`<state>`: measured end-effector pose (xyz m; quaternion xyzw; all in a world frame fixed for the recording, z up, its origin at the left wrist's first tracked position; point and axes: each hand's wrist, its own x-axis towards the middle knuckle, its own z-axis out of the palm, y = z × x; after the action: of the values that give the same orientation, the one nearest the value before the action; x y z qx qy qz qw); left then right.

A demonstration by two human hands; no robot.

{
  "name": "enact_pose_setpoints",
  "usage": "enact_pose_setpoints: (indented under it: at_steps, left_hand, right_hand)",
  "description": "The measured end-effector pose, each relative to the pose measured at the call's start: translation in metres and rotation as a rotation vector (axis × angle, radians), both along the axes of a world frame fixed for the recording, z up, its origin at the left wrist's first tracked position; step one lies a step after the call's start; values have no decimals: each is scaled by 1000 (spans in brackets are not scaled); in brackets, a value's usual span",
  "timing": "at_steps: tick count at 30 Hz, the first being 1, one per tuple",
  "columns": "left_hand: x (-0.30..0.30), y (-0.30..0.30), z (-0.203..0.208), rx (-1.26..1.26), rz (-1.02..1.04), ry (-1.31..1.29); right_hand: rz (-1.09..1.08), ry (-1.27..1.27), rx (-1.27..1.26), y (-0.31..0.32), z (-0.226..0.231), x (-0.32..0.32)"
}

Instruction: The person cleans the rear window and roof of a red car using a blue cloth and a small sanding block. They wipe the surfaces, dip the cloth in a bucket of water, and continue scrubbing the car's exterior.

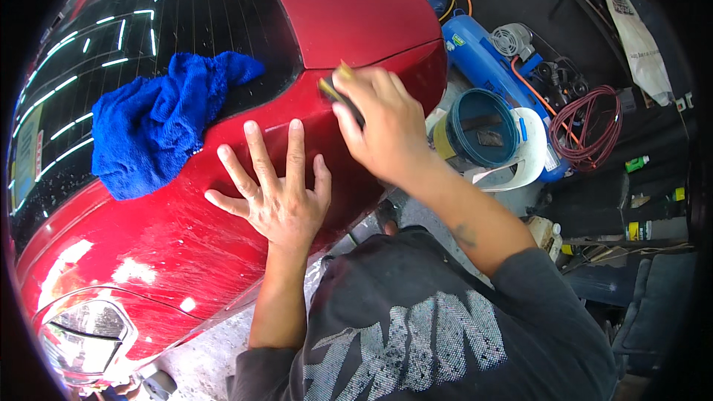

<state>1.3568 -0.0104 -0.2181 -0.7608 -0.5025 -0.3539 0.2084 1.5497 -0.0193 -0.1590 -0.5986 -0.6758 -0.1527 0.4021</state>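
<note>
My left hand (284, 200) lies on the red car's (200, 252) painted panel, fingers spread and nothing in it. To its right, my right hand (386, 122) grips a small black-and-yellow block (332, 93) against the paint, near the lower corner of the dark window (245, 26). Most of the block is hidden behind the fingers, so its exact kind cannot be told. A crumpled blue microfiber cloth (152, 126) rests partly on the window and partly on the paint, left of my left hand.
Right of the car stand a dark teal bucket (475, 152), a white container (531, 156) and a blue air compressor (475, 48). A coiled red hose (590, 126) lies beside it. Bottles and other items sit along the right side. A car lamp (85, 334) is at lower left.
</note>
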Motion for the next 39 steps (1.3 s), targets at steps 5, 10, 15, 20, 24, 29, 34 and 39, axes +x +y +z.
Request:
enact_pose_setpoints:
  at_steps: [5,10,15,20,24,29,34,39]
  left_hand:
    - [3,-1,3,-27,21,2]
    - [0,-2,0,-13,2,13]
    - [0,-4,0,-40,12,27]
    - [3,-2,2,-25,29,5]
    - [0,-1,0,-16,12,2]
    - [3,-1,2,-21,31,56]
    - [5,-1,2,18,46,76]
    - [6,-6,8,-58,56,73]
  right_hand:
    - [-15,-43,5,10,1,8]
    - [19,-13,-77,-24,0,-1]
    - [-10,-43,-43,1,3,5]
    - [11,-54,23,2,3,6]
    - [-18,-8,-57,-14,5,-4]
    - [-35,-43,-41,15,7,14]
    - [135,103,-97,-40,6,16]
    - [147,306,27,-58,-9,103]
